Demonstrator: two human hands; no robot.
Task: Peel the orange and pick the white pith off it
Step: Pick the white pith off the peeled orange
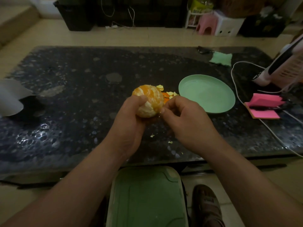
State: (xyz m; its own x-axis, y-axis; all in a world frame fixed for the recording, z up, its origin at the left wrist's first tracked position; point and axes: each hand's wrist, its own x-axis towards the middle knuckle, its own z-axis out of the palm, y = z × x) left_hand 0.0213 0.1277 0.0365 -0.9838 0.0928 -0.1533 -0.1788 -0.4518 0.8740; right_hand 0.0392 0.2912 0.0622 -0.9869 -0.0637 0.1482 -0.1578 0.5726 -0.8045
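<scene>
A peeled orange [150, 99] with patches of white pith is held above the dark table. My left hand [131, 118] grips it from below and the left, thumb over its near side. My right hand [182, 117] is at the orange's right side, with thumb and forefinger pinched together at a small bit of pith on the fruit's surface. Pieces of orange peel [167, 94] lie on the table just behind the fruit. Small pith scraps [152, 135] lie on the table under my hands.
An empty green plate [207, 93] sits to the right of the orange. Further right are pink sticky notes [264, 108], a white cable [236, 89] and a pink-white appliance [282, 68]. A green cloth [221, 58] lies at the back. A green stool [146, 197] stands below the table edge.
</scene>
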